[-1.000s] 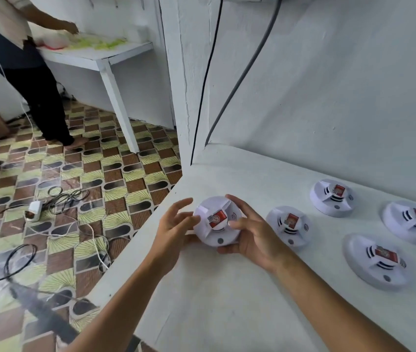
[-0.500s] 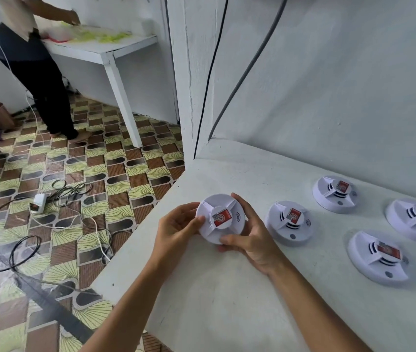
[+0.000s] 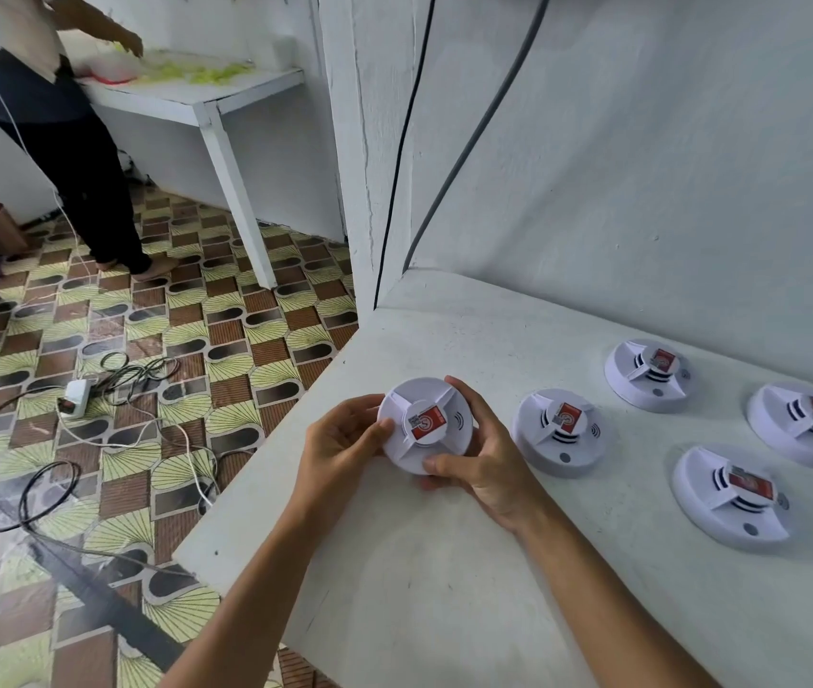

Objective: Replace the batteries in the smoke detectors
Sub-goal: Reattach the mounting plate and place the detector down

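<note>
we hold the smoke detector just above the table, left hand fingers curled on its left rim, right hand wrapping the right rim, thumb underneath-front. we judge opening comes next: a firm counter-twist between both grips.

Held detector underside hidden; red label print unreadable.

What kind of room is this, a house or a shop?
Probably a room in a home used as a workspace. The patterned tile floor has a power strip with loose cables, a white side table stands behind, and smoke detectors lie on a white counter.
</note>
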### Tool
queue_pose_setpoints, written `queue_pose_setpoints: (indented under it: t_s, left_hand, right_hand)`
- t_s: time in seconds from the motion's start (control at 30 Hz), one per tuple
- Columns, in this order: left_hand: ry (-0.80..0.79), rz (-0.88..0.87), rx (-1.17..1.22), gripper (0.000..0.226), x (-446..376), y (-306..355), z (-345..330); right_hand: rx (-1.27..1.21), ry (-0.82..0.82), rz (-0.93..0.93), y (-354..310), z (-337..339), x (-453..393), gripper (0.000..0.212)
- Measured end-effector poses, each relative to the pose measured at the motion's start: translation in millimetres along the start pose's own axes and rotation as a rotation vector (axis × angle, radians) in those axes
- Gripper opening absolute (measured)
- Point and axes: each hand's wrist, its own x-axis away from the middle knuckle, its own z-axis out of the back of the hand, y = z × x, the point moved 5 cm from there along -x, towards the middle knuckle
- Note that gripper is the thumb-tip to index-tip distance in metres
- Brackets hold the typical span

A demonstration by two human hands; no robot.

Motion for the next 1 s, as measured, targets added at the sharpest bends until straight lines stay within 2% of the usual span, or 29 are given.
queue_pose_setpoints:
  t_s: [1.0]
  left_hand:
    - [0.005, 0.004, -0.008, 0.028, -0.7, -2.0, -0.2]
  right_hand:
    - [-0.001, -0.019, -0.004, -0.8, -0.3, -0.1, 0.08]
